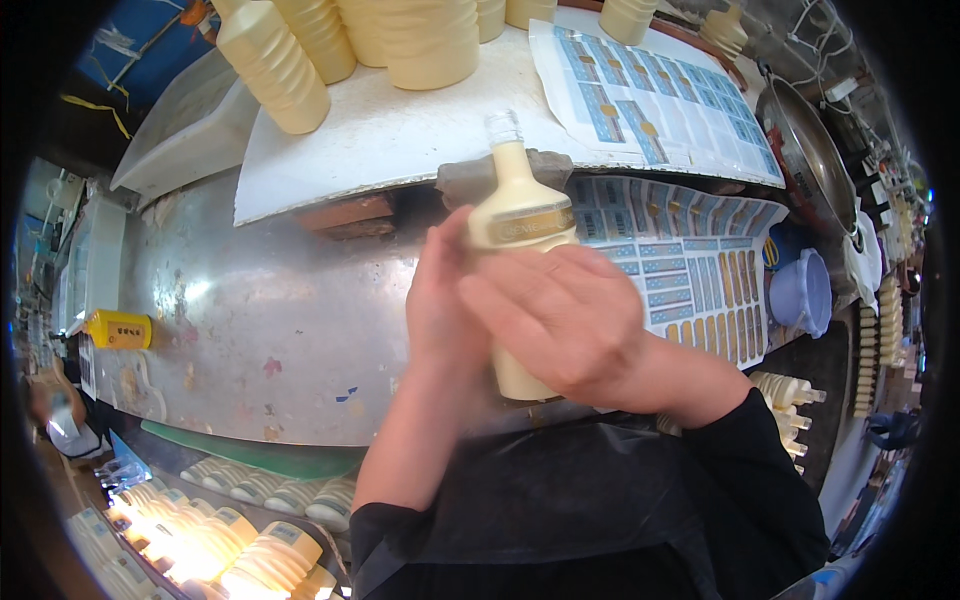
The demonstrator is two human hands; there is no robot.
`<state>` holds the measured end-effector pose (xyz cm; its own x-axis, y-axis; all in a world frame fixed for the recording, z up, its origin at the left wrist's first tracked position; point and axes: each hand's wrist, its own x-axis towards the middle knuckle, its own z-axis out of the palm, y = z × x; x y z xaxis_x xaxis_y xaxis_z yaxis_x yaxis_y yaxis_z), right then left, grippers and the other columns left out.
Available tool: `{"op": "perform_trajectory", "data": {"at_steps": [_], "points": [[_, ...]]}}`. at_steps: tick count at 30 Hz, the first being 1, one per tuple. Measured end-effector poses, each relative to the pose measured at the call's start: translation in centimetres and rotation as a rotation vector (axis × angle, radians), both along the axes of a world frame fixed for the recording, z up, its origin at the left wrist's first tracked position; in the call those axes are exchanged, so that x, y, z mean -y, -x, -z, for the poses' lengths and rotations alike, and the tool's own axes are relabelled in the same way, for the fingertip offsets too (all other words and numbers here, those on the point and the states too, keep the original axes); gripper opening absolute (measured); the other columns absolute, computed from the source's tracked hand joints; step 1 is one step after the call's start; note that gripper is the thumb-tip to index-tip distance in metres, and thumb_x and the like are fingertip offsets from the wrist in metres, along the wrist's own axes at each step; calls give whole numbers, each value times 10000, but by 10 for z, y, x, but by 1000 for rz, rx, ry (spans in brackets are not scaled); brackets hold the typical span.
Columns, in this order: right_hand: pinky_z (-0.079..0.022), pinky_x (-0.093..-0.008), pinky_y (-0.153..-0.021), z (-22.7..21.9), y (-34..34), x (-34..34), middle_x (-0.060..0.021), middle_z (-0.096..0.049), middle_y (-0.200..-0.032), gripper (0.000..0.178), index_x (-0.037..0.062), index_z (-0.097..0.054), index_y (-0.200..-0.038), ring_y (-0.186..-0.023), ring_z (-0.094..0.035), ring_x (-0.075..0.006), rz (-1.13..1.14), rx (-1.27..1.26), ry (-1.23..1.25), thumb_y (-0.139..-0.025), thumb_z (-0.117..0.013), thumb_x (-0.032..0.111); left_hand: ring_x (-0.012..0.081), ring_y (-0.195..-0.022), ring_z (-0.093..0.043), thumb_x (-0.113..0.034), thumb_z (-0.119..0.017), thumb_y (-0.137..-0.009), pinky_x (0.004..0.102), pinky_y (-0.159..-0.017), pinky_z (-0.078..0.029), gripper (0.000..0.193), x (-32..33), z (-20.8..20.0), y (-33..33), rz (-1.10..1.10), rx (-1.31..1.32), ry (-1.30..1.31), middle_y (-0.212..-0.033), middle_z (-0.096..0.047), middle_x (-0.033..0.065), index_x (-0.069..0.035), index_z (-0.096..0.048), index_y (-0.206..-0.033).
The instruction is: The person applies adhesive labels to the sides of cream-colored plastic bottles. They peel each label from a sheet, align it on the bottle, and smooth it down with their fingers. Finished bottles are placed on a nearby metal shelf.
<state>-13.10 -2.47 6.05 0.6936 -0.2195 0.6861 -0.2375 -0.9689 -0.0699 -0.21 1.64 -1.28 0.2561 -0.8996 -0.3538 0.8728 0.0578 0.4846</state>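
Note:
A cream-coloured bottle [515, 190] with a clear threaded neck and a gold label band [540, 226] leans upright in front of me, its neck pointing away. My left hand [440, 290] is closed along the bottle's left side. Across its front lies my right hand [565, 315], fingers bent over the body and pressed to it below the label. The two hands hide most of the bottle's lower half. A dark grey block-like pad [465, 185] sits behind the bottle. Sheets of blue and gold labels [690, 270] lie to the right of my hands.
A white board [390, 125] carries several cream bottles [430, 40] and another label sheet [640, 90]. Bricks [350, 213] prop up its edge. A yellow container [120, 330] stands on the metal table [250, 310]. Labelled bottles [270, 560] lie lower left; a purple bucket [800, 292] hangs right.

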Motion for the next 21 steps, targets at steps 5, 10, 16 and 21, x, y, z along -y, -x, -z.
{"op": "perform_trajectory", "data": {"at_steps": [5,10,16,21], "points": [[-553,-352,-764,-8,2,0,-114,-711,-1016,382,4,-717,-1047,-915,-722,-258,86,-100,-19,-674,-686,81,246,-1217,-617,-349,-349,-1132,404,-1075,-485,437,1,-5,5,-50,-30,-42,-1310,-645,122,-41,-560,-1360],[-509,-331,-663,3,-2,-2,-57,-641,-835,194,41,-665,-872,-803,-669,-192,-22,-108,-41,-688,-658,105,248,-1216,-578,-401,-402,-1116,401,-1084,-443,446,-1,-5,6,-43,9,-2,-1280,-611,110,-61,-574,-1348],[-558,-352,-725,-13,6,22,-95,-731,-928,176,42,-707,-1003,-840,-707,-270,56,192,-459,-829,-709,19,259,-1220,-583,-403,-394,-1113,434,-1083,-454,442,0,-8,5,-40,12,-27,-1284,-616,114,-62,-582,-1323],[-562,-363,-778,-22,8,39,-108,-749,-979,215,67,-726,-1031,-880,-712,-302,158,331,-491,-833,-722,-16,208,-1191,-594,-367,-356,-1128,382,-1069,-470,462,0,-19,9,-70,12,-89,-1275,-628,101,-20,-585,-1329]]}}
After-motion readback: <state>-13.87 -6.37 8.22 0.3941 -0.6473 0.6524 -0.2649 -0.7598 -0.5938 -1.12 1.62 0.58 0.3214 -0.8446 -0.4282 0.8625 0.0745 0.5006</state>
